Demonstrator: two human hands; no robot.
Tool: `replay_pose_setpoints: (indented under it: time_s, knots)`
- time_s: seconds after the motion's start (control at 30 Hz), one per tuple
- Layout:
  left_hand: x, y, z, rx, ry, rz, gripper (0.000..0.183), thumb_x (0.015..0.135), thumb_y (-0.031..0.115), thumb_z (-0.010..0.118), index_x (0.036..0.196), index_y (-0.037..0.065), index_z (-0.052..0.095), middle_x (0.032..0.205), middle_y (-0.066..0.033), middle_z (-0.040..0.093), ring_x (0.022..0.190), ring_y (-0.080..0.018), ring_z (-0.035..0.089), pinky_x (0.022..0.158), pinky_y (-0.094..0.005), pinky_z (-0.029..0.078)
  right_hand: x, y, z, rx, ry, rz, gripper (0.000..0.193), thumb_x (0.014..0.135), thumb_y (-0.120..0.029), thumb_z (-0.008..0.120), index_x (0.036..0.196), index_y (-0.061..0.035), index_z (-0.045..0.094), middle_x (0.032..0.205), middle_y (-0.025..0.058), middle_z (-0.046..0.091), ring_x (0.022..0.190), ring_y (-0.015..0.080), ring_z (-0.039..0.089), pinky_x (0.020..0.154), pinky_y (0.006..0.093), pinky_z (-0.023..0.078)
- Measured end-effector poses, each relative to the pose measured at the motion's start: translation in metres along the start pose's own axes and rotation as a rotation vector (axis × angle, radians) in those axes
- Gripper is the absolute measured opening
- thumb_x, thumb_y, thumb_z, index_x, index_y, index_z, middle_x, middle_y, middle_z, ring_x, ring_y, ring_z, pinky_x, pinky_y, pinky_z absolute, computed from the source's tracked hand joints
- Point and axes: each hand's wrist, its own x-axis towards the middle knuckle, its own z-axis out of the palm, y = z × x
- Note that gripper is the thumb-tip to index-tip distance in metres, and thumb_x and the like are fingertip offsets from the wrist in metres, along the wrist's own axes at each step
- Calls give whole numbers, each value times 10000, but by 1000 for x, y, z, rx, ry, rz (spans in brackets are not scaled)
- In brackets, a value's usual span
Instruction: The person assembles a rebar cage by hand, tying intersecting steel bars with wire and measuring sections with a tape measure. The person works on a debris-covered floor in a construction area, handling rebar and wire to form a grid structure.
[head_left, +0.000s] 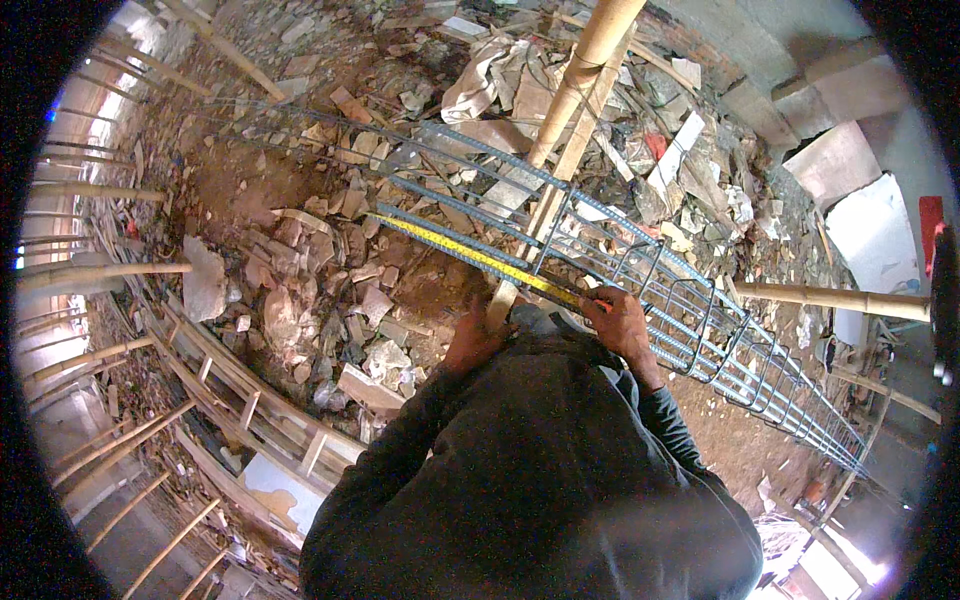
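Right hand (622,322) clamped on yellow steel measuring tape (470,255), stretched toward 10 o'clock along grey rebar cage (700,320). Left hand (470,340) grip unclear, beside bamboo pole (580,75). Rubble-strewn dirt ground (300,200) all around.

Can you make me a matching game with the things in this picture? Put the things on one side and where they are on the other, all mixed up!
Things:
1. long yellow tape measure
2. grey steel rebar cage
3. tall pale bamboo pole
4. broken brown rubble pieces

Places:
A. spread over the dirt ground
B. stretched along the top bars, its near end by the right hand
C. lying long across the ground, from upper left to lower right
D. standing up through the steel bars, rising to the top edge

Pairs: 1-B, 2-C, 3-D, 4-A
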Motion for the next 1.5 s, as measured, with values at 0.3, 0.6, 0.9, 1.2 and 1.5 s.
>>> replay_pose_setpoints:
  time_s: [0.3, 0.6, 0.9, 1.2, 1.5]
  knots:
    - [2, 0, -1, -34, 52, 142, 832, 842, 389, 844, 1420, -27, 414, 1202, -323, 675, 1123, -506, 658, 946, -534, 532, -3, -12, -9, -2, -46, 19, 364, 922, -386, 734, 1096, -70, 785, 1005, 179, 773, 936, 336, 751, 842, 417, 575]
    - [-10, 30, -13, -393, -14, 147, 534, 976, 392, 724, 1301, -11, 599, 1241, -175, 678, 1117, -271, 656, 904, -424, 539, -7, -5, -6, 39, -6, -14, 338, 939, -350, 740, 1108, -60, 784, 1006, 165, 776, 921, 277, 751, 832, 394, 575]
    - [17, 33, -24, -744, 371, 64, 559, 1103, 480, 467, 1316, -10, 631, 1185, -99, 692, 1049, -195, 652, 954, -356, 513, -22, 2, -13, 243, 75, 17, 350, 940, -364, 747, 1101, -55, 780, 968, 179, 775, 870, 309, 749, 778, 416, 574]
    - [86, -70, -7, -255, 213, 402, 710, 1027, 270, 598, 1608, -20, 312, 1526, -267, 484, 1388, -406, 479, 1171, -461, 367, -20, 6, -7, 221, 109, -17, 329, 946, -355, 735, 1117, -78, 781, 970, 197, 772, 891, 361, 761, 783, 433, 596]
    - [61, -39, -8, 38, 382, 463, 665, 996, 112, 558, 1620, 41, 338, 1544, -292, 462, 1356, -441, 502, 1163, -480, 357, -25, 3, -9, 228, 128, -4, 321, 939, -338, 746, 1117, -73, 775, 984, 193, 774, 909, 351, 761, 796, 432, 594]
